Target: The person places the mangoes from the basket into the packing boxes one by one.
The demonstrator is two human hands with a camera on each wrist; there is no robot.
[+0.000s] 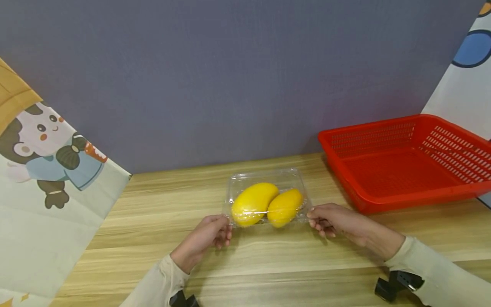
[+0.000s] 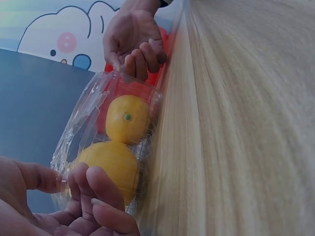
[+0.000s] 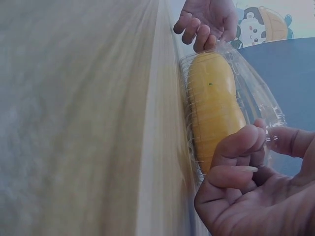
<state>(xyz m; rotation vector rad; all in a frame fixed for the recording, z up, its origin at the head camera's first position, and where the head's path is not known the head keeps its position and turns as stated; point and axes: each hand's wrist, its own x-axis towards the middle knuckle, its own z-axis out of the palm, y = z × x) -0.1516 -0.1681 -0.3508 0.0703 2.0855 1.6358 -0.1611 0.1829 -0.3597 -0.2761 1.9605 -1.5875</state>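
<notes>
A clear plastic clamshell box (image 1: 285,180) sits on the wooden table, its lid over two yellow mangoes: a larger mango (image 1: 253,204) on the left and a smaller mango (image 1: 284,207) beside it. At the box's near left corner, my left hand (image 1: 210,234) pinches the plastic rim between thumb and forefinger. My right hand (image 1: 341,222) pinches the rim the same way at the near right corner. In the left wrist view, the thumb (image 2: 42,178) presses the rim while the other fingers curl loosely. Whether the lid is latched cannot be told.
A red plastic basket (image 1: 399,170) with slotted sides stands to the right of the box. Behind the table rises a grey-blue partition (image 1: 215,85). A cartoon-printed panel (image 1: 42,204) borders the left side, and another printed panel (image 1: 456,91) the right.
</notes>
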